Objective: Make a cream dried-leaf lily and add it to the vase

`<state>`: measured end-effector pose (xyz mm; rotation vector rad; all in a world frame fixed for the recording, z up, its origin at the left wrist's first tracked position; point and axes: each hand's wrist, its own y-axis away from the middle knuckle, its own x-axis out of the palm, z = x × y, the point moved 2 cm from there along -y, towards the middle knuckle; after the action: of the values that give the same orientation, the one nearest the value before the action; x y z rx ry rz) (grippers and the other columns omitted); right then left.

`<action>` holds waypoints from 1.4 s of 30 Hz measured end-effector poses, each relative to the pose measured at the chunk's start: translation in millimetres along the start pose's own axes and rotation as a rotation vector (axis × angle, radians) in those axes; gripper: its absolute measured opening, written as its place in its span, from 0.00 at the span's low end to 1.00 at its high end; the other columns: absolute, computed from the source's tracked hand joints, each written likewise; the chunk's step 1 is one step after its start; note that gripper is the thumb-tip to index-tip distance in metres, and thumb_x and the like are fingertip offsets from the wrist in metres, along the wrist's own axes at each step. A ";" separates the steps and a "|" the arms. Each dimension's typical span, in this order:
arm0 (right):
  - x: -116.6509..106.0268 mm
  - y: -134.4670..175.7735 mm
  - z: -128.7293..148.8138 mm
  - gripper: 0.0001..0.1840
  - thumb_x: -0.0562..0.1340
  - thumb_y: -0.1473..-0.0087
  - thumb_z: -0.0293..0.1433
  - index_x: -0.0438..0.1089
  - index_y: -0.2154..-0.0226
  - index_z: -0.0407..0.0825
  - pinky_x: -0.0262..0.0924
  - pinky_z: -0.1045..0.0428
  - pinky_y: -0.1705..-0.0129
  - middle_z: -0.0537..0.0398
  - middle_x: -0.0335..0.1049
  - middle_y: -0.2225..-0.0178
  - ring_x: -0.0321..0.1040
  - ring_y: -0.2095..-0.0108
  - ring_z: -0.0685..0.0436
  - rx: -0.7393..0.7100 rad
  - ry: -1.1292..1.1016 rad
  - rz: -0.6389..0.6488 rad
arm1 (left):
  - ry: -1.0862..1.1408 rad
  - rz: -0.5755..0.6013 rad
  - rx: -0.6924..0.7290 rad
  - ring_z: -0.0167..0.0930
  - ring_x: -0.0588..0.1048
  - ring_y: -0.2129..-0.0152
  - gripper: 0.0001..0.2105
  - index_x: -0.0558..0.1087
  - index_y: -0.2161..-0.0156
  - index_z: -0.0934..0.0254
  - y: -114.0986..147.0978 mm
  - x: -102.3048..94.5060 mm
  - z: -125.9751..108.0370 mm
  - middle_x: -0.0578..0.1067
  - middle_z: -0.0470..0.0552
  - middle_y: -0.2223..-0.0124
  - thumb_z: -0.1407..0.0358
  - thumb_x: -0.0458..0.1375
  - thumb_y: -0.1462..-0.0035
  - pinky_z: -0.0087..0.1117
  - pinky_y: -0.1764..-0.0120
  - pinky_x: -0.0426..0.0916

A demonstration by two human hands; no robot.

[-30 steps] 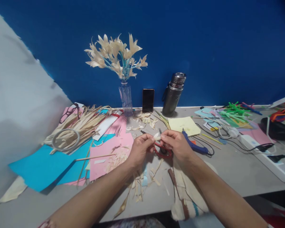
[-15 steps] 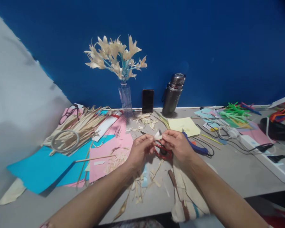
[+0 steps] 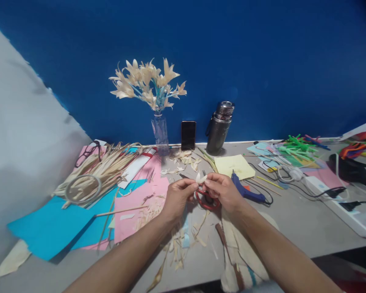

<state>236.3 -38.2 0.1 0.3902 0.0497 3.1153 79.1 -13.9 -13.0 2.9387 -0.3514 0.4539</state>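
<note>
Pinched between both hands is a small pale husk petal piece [image 3: 200,178], its pointed tips spread upward. My left hand [image 3: 179,196] grips its lower left side with thumb and finger. On the other side my right hand [image 3: 222,189] holds its edge, fingers curled. Red-handled scissors [image 3: 212,206] lie just beneath the hands, partly hidden by them. Loose husk petals [image 3: 186,156] are heaped beyond the hands. A blue glue gun [image 3: 247,191] rests right of my right hand, near a yellow paper [image 3: 234,166].
A bottle vase [image 3: 160,132] holds husk flowers [image 3: 146,81]. A phone [image 3: 188,135] and a steel flask [image 3: 220,128] stand by the blue wall. Husk strips [image 3: 100,171], a tape-like ring [image 3: 83,189] and blue sheets [image 3: 49,226] lie left; a power strip [image 3: 344,207] and cables lie right.
The petal piece has been turned between my fingers, and its tips now stand spread upward. My hands stay close together. The whole view has shifted slightly, with the background sitting lower.
</note>
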 end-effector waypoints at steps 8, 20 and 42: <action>0.1 -0.8 -2.6 0.11 0.70 0.49 0.37 0.73 0.72 0.46 0.42 0.57 0.80 0.56 0.71 0.78 0.49 0.82 0.56 0.007 -0.004 -0.019 | 0.005 0.018 -0.043 0.22 0.64 0.84 0.10 0.78 0.71 0.66 2.4 0.8 4.4 0.71 0.44 0.79 0.62 0.70 0.55 0.24 0.79 0.57; 1.3 -0.9 -6.5 0.13 0.69 0.49 0.38 0.72 0.75 0.46 0.41 0.57 0.81 0.57 0.70 0.79 0.49 0.82 0.56 0.010 0.011 -0.028 | 0.024 0.015 -0.034 0.21 0.63 0.84 0.09 0.76 0.74 0.67 1.9 3.3 1.3 0.71 0.45 0.79 0.64 0.69 0.56 0.24 0.78 0.57; 1.0 -4.7 -9.7 0.16 0.71 0.54 0.40 0.70 0.77 0.45 0.41 0.58 0.83 0.58 0.68 0.81 0.48 0.84 0.58 0.088 -0.076 0.005 | -0.009 0.088 -0.053 0.21 0.65 0.84 0.10 0.72 0.73 0.66 4.4 4.7 -1.7 0.69 0.43 0.80 0.63 0.66 0.52 0.23 0.78 0.59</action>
<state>232.9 -33.7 -9.2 0.5096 0.1866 3.1074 81.9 -18.8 -9.5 2.8840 -0.4873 0.4356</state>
